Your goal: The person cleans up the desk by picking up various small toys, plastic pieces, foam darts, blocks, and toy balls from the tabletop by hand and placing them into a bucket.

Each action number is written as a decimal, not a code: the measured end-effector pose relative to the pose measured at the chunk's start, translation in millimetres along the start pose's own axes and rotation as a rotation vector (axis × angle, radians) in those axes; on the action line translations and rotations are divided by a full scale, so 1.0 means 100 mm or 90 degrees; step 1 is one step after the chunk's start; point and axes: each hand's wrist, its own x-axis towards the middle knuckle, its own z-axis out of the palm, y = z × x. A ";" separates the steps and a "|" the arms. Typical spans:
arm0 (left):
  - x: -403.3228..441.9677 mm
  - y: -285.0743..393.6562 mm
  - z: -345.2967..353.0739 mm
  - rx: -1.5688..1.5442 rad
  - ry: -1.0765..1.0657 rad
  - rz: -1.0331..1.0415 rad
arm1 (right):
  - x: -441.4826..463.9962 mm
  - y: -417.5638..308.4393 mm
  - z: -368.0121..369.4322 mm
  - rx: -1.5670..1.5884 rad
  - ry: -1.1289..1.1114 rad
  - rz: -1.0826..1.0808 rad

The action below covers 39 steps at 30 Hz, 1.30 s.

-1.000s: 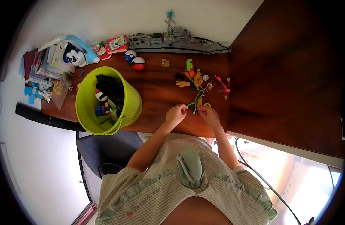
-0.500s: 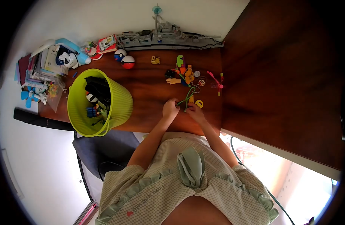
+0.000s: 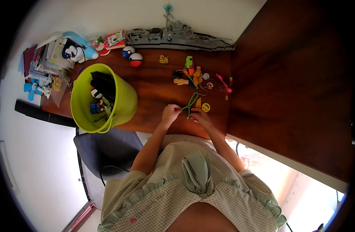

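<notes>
One lime bucket (image 3: 127, 94) on the bench (image 3: 156, 83) holds a black bundle (image 3: 104, 86) and a blue toy (image 3: 95, 108); right of it, the left hand (image 3: 171, 113) and right hand (image 3: 201, 116) pinch a green forked cord (image 3: 188, 108) between closed fingers.

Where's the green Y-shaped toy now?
In the head view, the green toy is just right of centre, between left hand and right hand, near a yellow disc.

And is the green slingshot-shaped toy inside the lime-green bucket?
No, the green slingshot-shaped toy is between the left hand and right hand, outside the lime-green bucket.
</notes>
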 end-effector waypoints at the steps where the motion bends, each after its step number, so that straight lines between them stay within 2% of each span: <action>1: -0.03 -0.02 -0.03 -0.007 0.010 0.014 | -0.01 -0.03 0.02 0.006 -0.012 -0.003; 12: -0.42 0.28 -0.57 -0.109 0.102 0.055 | 0.02 -0.41 0.27 0.051 -0.092 -0.100; 19: -0.66 0.57 -1.03 -0.087 0.136 0.104 | -0.29 -1.02 0.59 0.051 -0.011 -0.179; 28: -0.79 0.79 -1.45 -0.136 0.180 0.175 | -0.47 -1.40 0.92 0.137 -0.012 -0.263; 32: -0.96 1.01 -1.73 -0.053 0.171 0.188 | -0.54 -1.53 1.11 0.148 0.035 -0.263; 35: -0.99 1.03 -1.87 0.044 0.235 0.285 | -0.57 -1.61 1.25 0.203 0.020 -0.281; 39: -1.04 1.05 -2.09 0.053 0.237 0.283 | -0.64 -1.75 1.45 0.239 -0.005 -0.293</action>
